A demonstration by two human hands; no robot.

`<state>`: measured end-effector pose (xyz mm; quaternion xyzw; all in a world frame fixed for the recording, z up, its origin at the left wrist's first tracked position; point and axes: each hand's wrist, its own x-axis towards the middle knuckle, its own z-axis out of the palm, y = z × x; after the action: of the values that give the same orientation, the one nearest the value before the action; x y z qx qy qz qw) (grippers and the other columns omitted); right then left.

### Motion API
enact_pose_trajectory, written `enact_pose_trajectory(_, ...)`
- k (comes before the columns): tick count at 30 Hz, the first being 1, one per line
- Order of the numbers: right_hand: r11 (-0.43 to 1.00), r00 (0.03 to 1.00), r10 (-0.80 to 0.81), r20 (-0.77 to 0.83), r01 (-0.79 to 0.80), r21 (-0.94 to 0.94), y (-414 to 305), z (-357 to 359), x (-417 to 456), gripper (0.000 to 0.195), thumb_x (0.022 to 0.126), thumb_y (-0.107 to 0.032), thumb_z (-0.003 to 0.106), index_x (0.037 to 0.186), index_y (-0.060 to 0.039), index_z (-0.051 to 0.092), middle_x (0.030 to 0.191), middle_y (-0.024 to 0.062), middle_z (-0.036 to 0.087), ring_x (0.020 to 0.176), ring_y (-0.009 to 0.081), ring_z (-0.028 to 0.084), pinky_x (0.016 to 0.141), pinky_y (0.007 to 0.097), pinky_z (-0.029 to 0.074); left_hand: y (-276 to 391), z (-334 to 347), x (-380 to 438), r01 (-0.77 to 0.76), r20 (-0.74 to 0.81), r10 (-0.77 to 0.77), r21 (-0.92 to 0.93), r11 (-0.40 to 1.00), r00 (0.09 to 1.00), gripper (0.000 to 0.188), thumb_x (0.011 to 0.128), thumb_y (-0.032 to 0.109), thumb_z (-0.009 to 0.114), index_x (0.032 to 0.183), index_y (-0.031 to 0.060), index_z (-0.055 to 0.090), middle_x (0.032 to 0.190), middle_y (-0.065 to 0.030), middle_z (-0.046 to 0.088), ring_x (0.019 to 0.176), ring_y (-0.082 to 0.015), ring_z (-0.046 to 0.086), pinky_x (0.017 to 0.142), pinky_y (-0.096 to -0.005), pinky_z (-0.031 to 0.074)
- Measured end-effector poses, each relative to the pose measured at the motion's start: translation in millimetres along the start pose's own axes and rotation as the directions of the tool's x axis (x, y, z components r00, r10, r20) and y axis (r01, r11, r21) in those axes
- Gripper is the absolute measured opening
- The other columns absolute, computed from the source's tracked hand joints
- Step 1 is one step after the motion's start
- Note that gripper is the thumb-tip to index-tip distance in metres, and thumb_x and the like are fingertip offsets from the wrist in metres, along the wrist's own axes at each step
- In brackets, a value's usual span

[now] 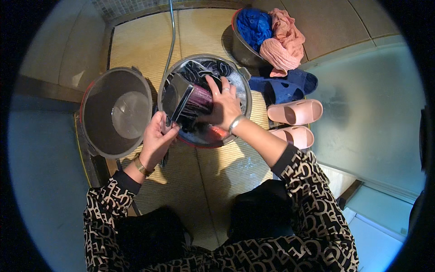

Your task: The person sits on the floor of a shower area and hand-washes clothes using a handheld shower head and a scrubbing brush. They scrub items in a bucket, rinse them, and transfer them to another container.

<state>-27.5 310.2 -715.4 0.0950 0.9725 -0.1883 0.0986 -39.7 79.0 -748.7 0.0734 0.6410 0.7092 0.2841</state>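
A grey round bucket [247, 112] in front of me holds wet black-and-white patterned cloth [217, 68] in sudsy water [239, 85]. At its near left rim my left hand [163, 127] pinches the lower end of a straight dark strip with a pale edge [183, 103]. The picture does not settle whether this strip is a garment band or something stiff. A purplish, streaked patch [200, 97] lies beside it. My right hand [224, 105] presses down on the dark cloth, fingers spread. Its thumb is blurred, so a grip cannot be made out.
A second grey bucket [89, 119], with a little water at its bottom, stands left. At the far right, another tub [243, 54] holds blue cloth [255, 27] and pink cloth [283, 44]. Blue slippers [285, 90] and pink slippers [302, 112] line the frosted glass panel [367, 108]. A hose [172, 37] runs behind.
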Motion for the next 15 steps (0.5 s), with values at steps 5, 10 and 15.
enact_pose_trajectory(5, 0.99, 0.966, -0.142, -0.218, 0.141, -0.02, 29.1, 24.0, 55.7, 0.082, 0.062, -0.048, 0.083, 0.13, -0.0138, 0.053, 0.11, 0.0223, 0.061, 0.103, 0.0412, 0.057, 0.091, 0.0451, 0.047, -6.4, -7.4, 4.4, -0.107, 0.015, 0.106, 0.188, 0.976, 0.994, 0.019, 0.089, 0.005, 0.064, 0.093, 0.0083, 0.045, 0.078, 0.0042, 0.051, 0.063, -0.002, 0.048, 0.052, -0.0193, 0.04)
enact_pose_trajectory(10, 0.765, 0.976, 0.151, -0.159, -0.013, 0.644, 56.8, 34.0, 97.3, 0.06, 0.067, -0.046, 0.083, 0.108, -0.0059, 0.067, 0.097, 0.0108, 0.073, 0.086, 0.0238, 0.068, 0.084, 0.034, 0.05, 4.8, 8.2, 0.3, 0.042, -0.016, -0.042, 0.035, 0.999, 0.999, 0.025, 0.084, 0.0, 0.065, 0.088, 0.0089, 0.043, 0.074, 0.0051, 0.047, 0.062, -0.0024, 0.045, 0.053, -0.0193, 0.038)
enact_pose_trajectory(15, 0.05, 0.912, 0.408, 0.046, -0.072, 0.996, 31.7, 0.6, 68.7, 0.03, 0.078, -0.022, 0.08, 0.1, -0.0052, 0.069, 0.088, 0.0066, 0.071, 0.078, 0.0181, 0.067, 0.07, 0.0336, 0.054, -26.6, -7.5, -9.3, -0.076, -0.045, 0.096, 0.339, 0.938, 0.994, 0.024, 0.08, 0.004, 0.069, 0.086, 0.007, 0.046, 0.072, 0.0049, 0.044, 0.065, -0.0034, 0.041, 0.057, -0.0206, 0.038)
